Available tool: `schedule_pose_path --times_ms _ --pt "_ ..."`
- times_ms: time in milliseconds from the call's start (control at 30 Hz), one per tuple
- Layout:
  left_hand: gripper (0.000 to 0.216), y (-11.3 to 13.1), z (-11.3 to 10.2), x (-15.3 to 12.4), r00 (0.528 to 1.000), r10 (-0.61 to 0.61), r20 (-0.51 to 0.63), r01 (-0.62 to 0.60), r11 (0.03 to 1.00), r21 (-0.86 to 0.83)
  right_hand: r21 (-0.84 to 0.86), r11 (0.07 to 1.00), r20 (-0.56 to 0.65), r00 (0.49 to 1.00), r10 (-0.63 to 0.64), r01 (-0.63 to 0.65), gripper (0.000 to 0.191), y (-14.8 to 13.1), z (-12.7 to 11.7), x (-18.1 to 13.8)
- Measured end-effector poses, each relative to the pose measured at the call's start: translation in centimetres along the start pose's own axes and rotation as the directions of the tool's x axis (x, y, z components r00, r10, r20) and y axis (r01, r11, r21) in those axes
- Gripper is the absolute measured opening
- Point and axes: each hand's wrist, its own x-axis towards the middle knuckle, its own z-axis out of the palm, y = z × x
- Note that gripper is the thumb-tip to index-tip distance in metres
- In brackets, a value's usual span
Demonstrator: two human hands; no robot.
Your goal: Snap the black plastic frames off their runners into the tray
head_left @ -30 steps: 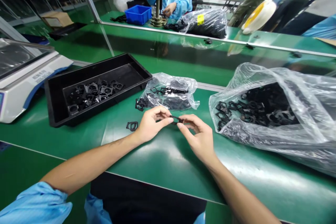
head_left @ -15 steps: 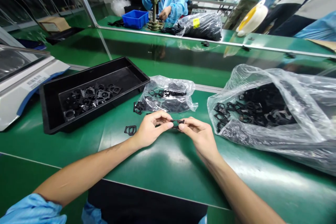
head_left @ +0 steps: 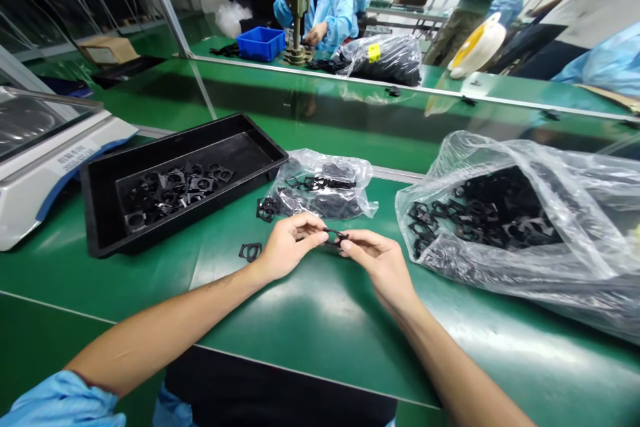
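Both my hands meet over the green table, pinching one small black plastic part between their fingertips. My left hand grips its left end with thumb and forefinger. My right hand holds the right end, fingers closed. A single black part lies loose on the table just left of my left hand. Behind my hands lies a small clear bag of black parts, with a few spilled at its left end.
A black tray holding several black parts sits at the left, a white scale beyond it. A large clear bag of parts fills the right. Across the conveyor, a person in blue works by a blue bin.
My hands stay pinched on the small part with only slight finger shifts. The view has drifted a little; nothing else moved.
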Motion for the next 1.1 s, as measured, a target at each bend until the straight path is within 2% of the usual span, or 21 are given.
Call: schedule_pose_path --times_ms 267,533,800,1100 --pt "0.029 -0.11 0.12 0.04 0.999 0.025 0.038 -0.024 0.999 -0.032 -0.076 0.995 -0.02 0.998 -0.06 0.058 0.031 0.13 -0.35 0.09" --pt "0.033 0.05 0.25 -0.22 0.997 -0.075 0.032 0.077 0.996 -0.038 -0.103 0.993 -0.016 0.998 -0.056 0.054 0.032 -0.06 -0.02 -0.02" --pt "0.04 0.67 0.42 -0.24 0.989 -0.132 0.062 0.139 0.981 -0.137 -0.131 0.99 -0.014 0.999 -0.048 0.046 0.037 -0.04 0.09 -0.15" --pt "0.033 0.8 0.39 -0.24 0.998 -0.054 0.015 0.055 0.996 -0.071 -0.188 0.979 0.069 0.996 -0.061 0.073 0.038 -0.47 0.34 -0.48"
